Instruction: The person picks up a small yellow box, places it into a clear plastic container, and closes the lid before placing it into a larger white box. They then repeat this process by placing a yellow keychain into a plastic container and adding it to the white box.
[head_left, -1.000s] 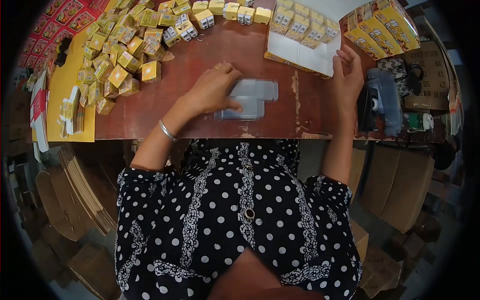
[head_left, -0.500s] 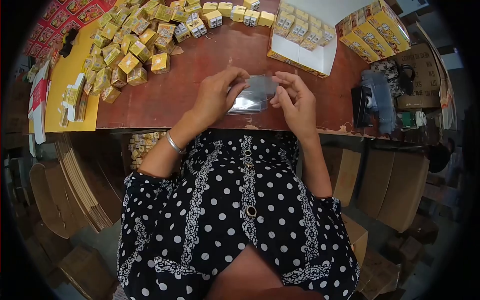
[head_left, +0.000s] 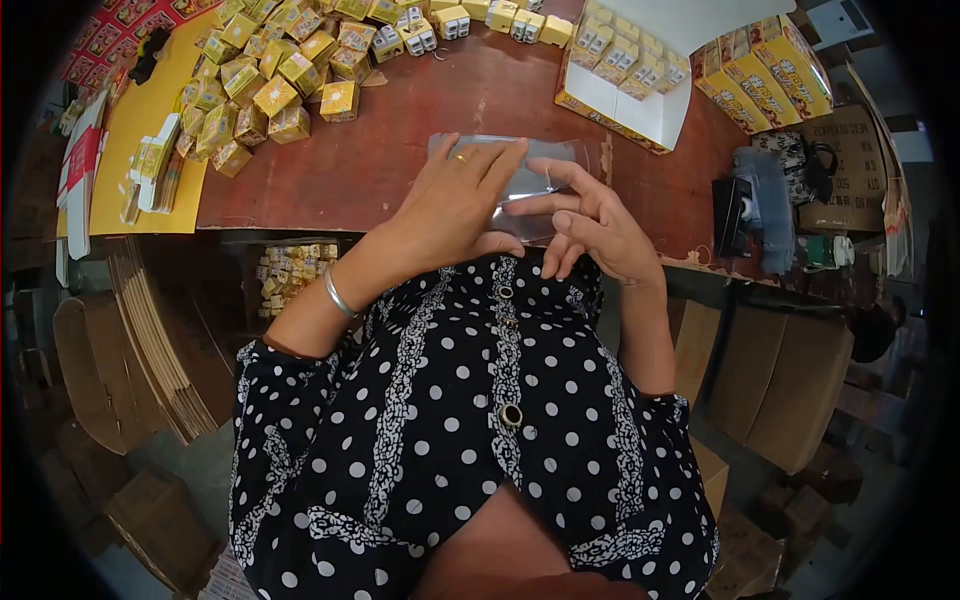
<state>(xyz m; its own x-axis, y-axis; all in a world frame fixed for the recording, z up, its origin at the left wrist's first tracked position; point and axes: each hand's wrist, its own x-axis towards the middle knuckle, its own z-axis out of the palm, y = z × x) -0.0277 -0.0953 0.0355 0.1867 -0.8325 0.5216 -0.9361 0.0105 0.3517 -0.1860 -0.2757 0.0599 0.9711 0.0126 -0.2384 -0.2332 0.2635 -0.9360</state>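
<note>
Clear plastic film sheets (head_left: 565,152) lie on the red table close to its front edge, shiny where they catch the light. My left hand (head_left: 450,205) is laid over their left part, fingers stretched out and palm down, a ring on one finger and a bangle at the wrist. From the right, my right hand (head_left: 605,225) reaches across the film, fingers apart, with its index and middle fingertips close to my left hand. Both hands cover part of the film.
Small yellow boxes (head_left: 275,95) are heaped at the back left, with more in a row behind. A white-lined display tray (head_left: 650,115) holds several packs at the back right, beside upright yellow cartons (head_left: 765,75). A black holder (head_left: 732,215) stands right. Below the table are cardboard boxes (head_left: 800,380).
My left hand has gone from a raised, curled pose to flat on the film. My right hand has lowered toward me and spread its fingers; the film piece between the hands is down.
</note>
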